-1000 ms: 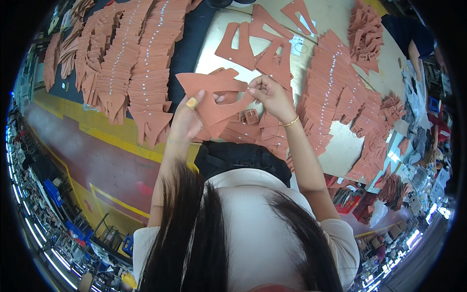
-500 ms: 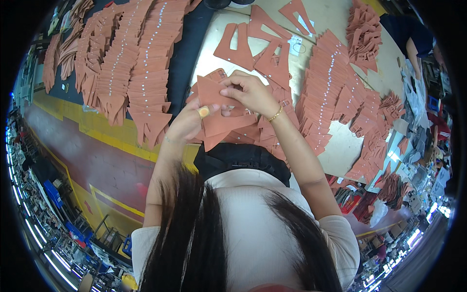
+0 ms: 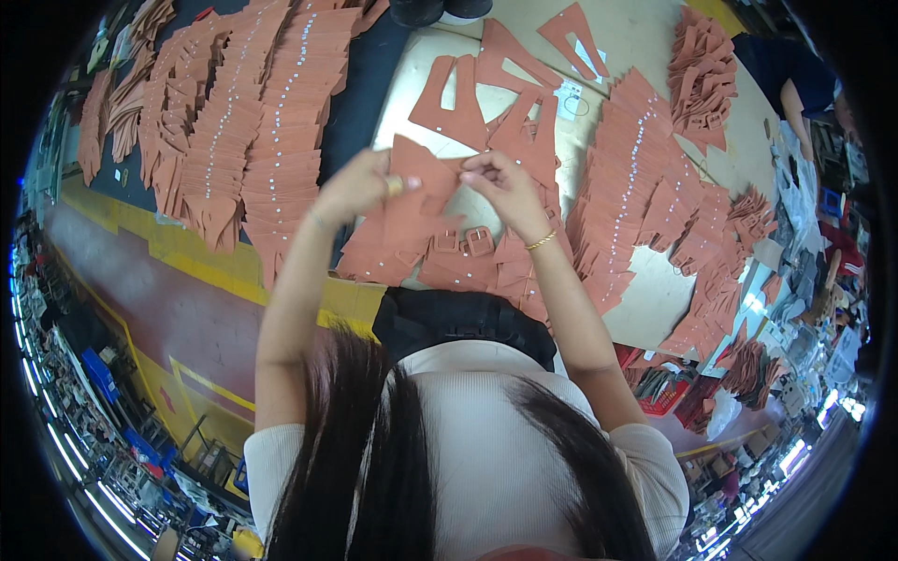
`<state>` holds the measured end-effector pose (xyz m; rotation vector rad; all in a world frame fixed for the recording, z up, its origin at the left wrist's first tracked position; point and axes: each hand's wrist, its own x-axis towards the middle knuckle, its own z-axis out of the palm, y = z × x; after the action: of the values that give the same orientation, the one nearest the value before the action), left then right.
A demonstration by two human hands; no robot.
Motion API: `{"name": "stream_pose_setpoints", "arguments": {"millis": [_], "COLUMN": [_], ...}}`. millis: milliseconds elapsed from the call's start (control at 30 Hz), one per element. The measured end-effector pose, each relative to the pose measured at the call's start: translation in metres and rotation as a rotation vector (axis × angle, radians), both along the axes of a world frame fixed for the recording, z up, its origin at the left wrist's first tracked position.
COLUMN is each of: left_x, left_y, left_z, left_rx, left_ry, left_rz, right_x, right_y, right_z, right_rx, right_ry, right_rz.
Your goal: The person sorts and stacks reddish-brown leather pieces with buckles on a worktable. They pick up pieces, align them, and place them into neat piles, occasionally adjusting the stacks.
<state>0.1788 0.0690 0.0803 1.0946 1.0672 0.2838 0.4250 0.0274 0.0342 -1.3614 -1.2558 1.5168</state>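
Above the bench (image 3: 652,292), gripping a terracotta piece (image 3: 424,170) in the left hand (image 3: 368,184), pinching its right end in the right hand (image 3: 506,194).

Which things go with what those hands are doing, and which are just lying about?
Seem to go with it: left hand, right hand, the orange piece they hold, buckles, rows of matching pieces.

Seem just lying about: red basket, white bag.
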Motion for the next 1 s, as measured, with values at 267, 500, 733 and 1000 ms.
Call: {"name": "stream_pose_setpoints", "arguments": {"millis": [267, 500, 733, 1000], "left_x": [-0.037, 0.0, 0.045, 0.082], "left_y": [0.156, 0.129, 0.049, 0.034], "left_z": [-0.088, -0.085, -0.105, -0.14], "left_rx": [0.762, 1.399, -0.306, -0.738], "left_ry": [0.897, 1.333, -0.168, -0.364], "left_rz": [-0.277, -0.145, 0.542, 0.967], "right_x": [0.06, 0.067, 0.037, -0.018], "right_y": [-0.003, 0.029, 0.111, 0.135], "right_z": [-0.028, -0.052, -0.081, -0.095], "right_rx": [-0.129, 0.012, -0.07, -0.349], "right_ry": [-0.263, -0.52, -0.493, -0.753], "right_rz": [-0.161, -0.184, -0.175, -0.058]}}
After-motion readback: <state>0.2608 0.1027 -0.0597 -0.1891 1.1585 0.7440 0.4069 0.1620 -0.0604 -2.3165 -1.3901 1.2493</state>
